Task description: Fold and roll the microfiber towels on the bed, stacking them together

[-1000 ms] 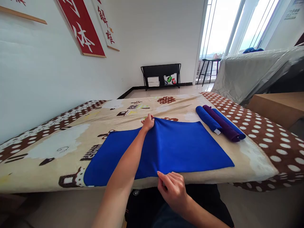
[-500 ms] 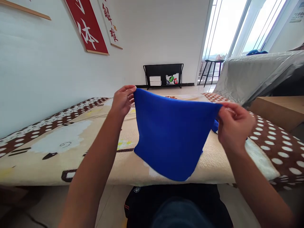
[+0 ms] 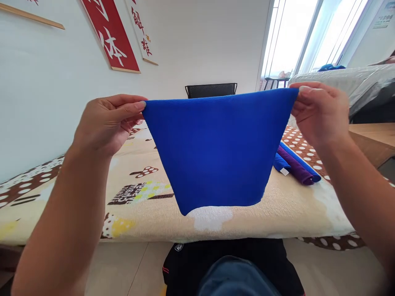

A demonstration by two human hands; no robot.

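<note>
A blue cloth towel (image 3: 219, 152) hangs stretched between my two hands, its top edge pulled nearly straight. My left hand (image 3: 108, 121) pinches the upper left corner between thumb and fingers. At the upper right corner, my right hand (image 3: 322, 111) grips the fabric in the same way. The towel's lower edge hangs free above the bed. Beside it on the right lie rolled cloths: a purple roll (image 3: 294, 164) and blue rolls, one of them a blue roll (image 3: 280, 162) with a white tag.
Under the towel spreads a bed with a cream patterned blanket (image 3: 148, 222), edged in brown with white dots. A wooden box or panel (image 3: 373, 135) stands at the right. Behind are a black rack (image 3: 211, 89) and a plastic-covered piece of furniture (image 3: 339, 80).
Both hands have risen and moved apart, drawing the blue towel wider and tauter. Its lower edge has lifted, and the rolled cloths on the right have come into fuller view.
</note>
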